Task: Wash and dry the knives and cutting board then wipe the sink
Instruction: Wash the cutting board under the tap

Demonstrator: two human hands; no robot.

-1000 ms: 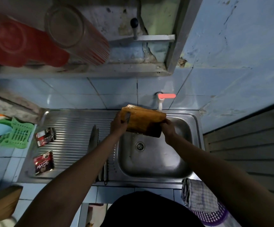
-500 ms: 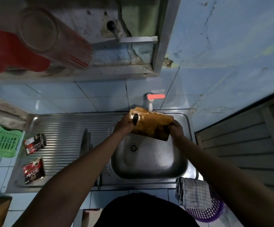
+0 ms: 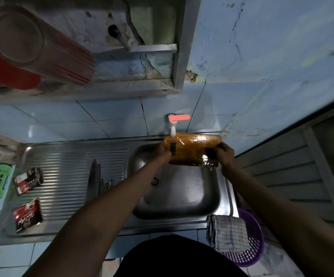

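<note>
Cutting board (image 3: 192,149) is up over the far side of the sink (image 3: 182,198), right under the white tap (image 3: 173,127) with the red handle, looking wet and shiny. Left hand (image 3: 163,151) has a closed grip on its left end, next to the dark handle slot, and the right hand (image 3: 225,154) grips the right end, fingers curled round the edge. Knives (image 3: 95,176) are lying on the ribbed drainboard (image 3: 62,176) just left of the basin. Two red sachets (image 3: 28,196) sit further left on it. A checked cloth (image 3: 228,232) hangs over a purple basket (image 3: 250,246) at the near right corner.
</note>
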